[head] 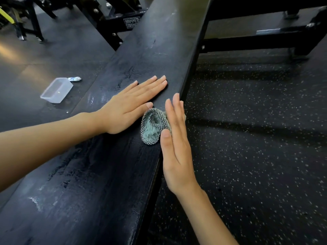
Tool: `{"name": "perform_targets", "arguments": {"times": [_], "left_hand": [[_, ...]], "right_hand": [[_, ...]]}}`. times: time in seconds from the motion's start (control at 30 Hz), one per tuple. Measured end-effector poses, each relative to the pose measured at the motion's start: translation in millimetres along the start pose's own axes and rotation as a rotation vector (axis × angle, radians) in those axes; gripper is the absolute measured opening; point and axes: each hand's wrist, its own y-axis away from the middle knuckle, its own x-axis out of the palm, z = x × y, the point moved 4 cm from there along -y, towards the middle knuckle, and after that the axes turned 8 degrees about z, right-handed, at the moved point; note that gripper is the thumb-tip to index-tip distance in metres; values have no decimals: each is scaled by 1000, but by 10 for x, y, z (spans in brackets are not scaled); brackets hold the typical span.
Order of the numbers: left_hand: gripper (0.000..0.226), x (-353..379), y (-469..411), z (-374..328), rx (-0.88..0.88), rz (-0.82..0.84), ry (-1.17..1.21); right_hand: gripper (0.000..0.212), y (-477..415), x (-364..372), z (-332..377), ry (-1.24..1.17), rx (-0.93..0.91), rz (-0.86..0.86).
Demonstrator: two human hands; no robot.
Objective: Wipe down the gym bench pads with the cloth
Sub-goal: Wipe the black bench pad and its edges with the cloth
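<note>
Bench pad (pixel 123 174): a long black pad running from the lower left of the frame to the top centre. Its surface is streaked and dull in patches, most of all at lower left.
Cloth (pixel 153 126): a small checked grey-green rag, bunched up, lying on the pad at frame centre near the pad's right edge.
Left hand (pixel 131 105): flat on the pad with fingers straight and together, holding nothing. Its thumb tip is just beside the cloth.
Right hand (pixel 175 144): turned on edge along the pad's right edge, fingers straight, palm against the cloth and thumb resting on it (a push rather than a grasp, as far as I can tell).
Step in hand: probably gathering or sliding the cloth for a wipe.
Doing it well: spread the cloth flatter so more of it meets the pad. Press from above, since a sideways push could slip it off the right edge. Use overlapping strokes along the pad's length, and cover the streaked lower-left part.
Elsewhere: a clear plastic tub (pixel 56 90) on the floor at upper left, and a black machine frame (pixel 131 23) at the top.
</note>
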Motion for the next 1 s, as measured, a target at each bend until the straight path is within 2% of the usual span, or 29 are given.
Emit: {"name": "perform_targets", "arguments": {"times": [0.43, 0.57, 0.8, 1.0], "left_hand": [[54, -140, -528, 258, -8, -11, 8], [54, -238, -834, 371, -24, 9, -19], [56, -286, -956, 434, 7, 35, -60], [55, -292, -978, 425, 7, 25, -53]], "right_hand": [[53, -879, -374, -268, 97, 102, -19], [54, -910, -391, -252, 128, 138, -5], [54, -450, -182, -67, -41, 197, -78], [53, -514, -160, -29, -111, 255, -108]]}}
